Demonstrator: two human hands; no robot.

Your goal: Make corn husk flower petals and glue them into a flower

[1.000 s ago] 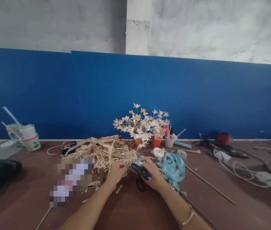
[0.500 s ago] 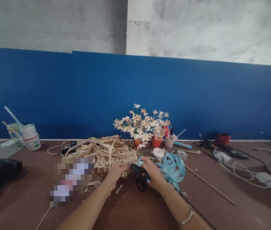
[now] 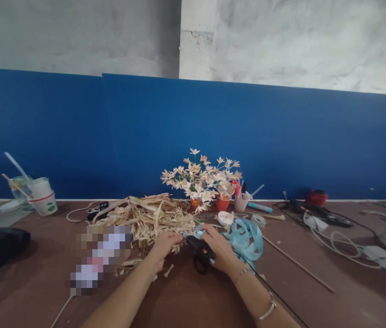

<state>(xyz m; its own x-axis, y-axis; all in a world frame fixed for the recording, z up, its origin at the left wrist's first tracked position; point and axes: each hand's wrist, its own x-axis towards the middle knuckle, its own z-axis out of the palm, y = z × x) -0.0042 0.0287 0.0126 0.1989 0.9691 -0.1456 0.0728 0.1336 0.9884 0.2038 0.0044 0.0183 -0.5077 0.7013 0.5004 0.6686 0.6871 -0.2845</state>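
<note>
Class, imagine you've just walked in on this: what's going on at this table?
A person is working two-handed at a brown table. The right hand holds a black corded tool, apparently a glue gun, its tip pointing toward the left hand. The left fingertips pinch something small; a pale, petal-like piece shows just below them. A heap of dried strips lies beyond the left hand, looped blue ribbon beside the right. Pale flowers stand behind.

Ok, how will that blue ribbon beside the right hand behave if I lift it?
The blue ribbon looks floppy, lying in loose curls. It's probably light, being a thin strip. Its overlapping loops may tangle or drag along together.
</note>
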